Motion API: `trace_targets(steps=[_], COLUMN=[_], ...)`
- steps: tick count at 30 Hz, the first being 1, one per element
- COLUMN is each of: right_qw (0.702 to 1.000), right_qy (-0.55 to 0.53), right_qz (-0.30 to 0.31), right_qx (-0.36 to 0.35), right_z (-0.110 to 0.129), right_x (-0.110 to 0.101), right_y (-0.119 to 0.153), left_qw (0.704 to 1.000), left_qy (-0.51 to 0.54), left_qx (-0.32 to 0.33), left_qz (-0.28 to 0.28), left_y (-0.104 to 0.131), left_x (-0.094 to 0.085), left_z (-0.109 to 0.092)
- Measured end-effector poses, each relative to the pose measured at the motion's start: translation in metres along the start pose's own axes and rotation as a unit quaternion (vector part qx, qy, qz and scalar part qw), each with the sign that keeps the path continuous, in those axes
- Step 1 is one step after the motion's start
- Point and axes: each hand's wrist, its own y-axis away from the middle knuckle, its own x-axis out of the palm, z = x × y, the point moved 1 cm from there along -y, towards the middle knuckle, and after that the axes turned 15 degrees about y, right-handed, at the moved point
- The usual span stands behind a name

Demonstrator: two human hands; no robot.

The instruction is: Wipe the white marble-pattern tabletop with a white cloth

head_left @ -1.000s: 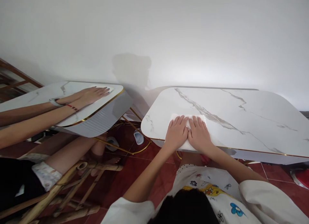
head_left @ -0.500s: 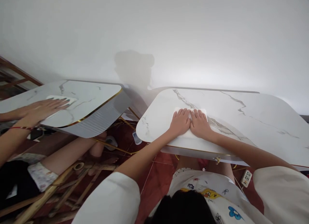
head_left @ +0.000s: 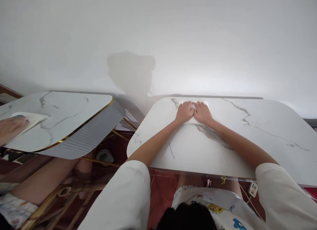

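Observation:
A white cloth [head_left: 195, 120] lies flat on a white marble-patterned tabletop [head_left: 262, 157], near its back edge. My left hand [head_left: 185, 111] presses on the cloth's left part, palm down with the fingers stretched forward. Beside it, touching at the thumbs, my right hand [head_left: 202, 113] lies flat on the right part, fingers also spread. The middle of the cloth is mostly covered by both hands. A grey vein of the marble pattern [head_left: 214, 136] shows just in front of the cloth.
At the left, another person's hand [head_left: 13, 126] rests on a white cloth [head_left: 37, 118] on a second marble-patterned table [head_left: 74, 108]. A white wall [head_left: 198, 42] stands behind both tables. Below are a wooden frame [head_left: 47, 203] and a power socket [head_left: 253, 189].
Both my hands and the cloth have slid forward toward the wall side of the table. The other person's hand and cloth have moved left, and the view has shifted a little.

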Motion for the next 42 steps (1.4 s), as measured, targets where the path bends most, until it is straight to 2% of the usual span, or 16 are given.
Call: trace_targets(steps=[6, 11, 14, 20, 25, 29, 34, 37, 42], right_qw=[1.0, 1.0, 0.999, 0.997, 0.998, 0.997, 0.996, 0.996, 0.997], right_qy=[0.003, 0.017, 0.035, 0.067, 0.055, 0.065, 0.089, 0.085, 0.061], right_qz=[0.001, -0.007, -0.003, 0.005, -0.012, -0.025, -0.027, -0.038, -0.045], right_qx=[0.002, 0.022, 0.031, -0.032, -0.029, -0.019, -0.002, 0.011, 0.034], right_z=[-0.016, -0.023, -0.031, -0.065, -0.085, -0.084, -0.077, -0.073, -0.071], right_x=[0.011, 0.017, 0.017, 0.017, 0.025, 0.027, 0.02, 0.017, 0.016], right_y=[-0.042, -0.065, -0.072, -0.076, -0.082, -0.079, -0.062, -0.05, -0.037], left_qw=[1.0, 0.999, 0.999, 0.998, 0.998, 0.999, 1.0, 1.0, 1.0], left_qy=[-0.009, -0.029, -0.038, -0.053, -0.048, -0.018, -0.002, 0.0, 0.0], left_qx=[-0.019, -0.011, -0.006, -0.016, -0.038, -0.037, -0.02, -0.008, -0.025], left_qz=[-0.007, -0.005, 0.0, -0.025, -0.015, 0.007, 0.019, 0.019, 0.013], left_y=[-0.043, -0.073, -0.084, -0.092, -0.105, -0.103, -0.086, -0.079, -0.072], left_x=[0.009, 0.015, 0.019, 0.041, 0.051, 0.049, 0.044, 0.044, 0.047], left_z=[0.019, 0.028, 0.026, 0.007, 0.0, -0.002, -0.01, -0.013, -0.014])
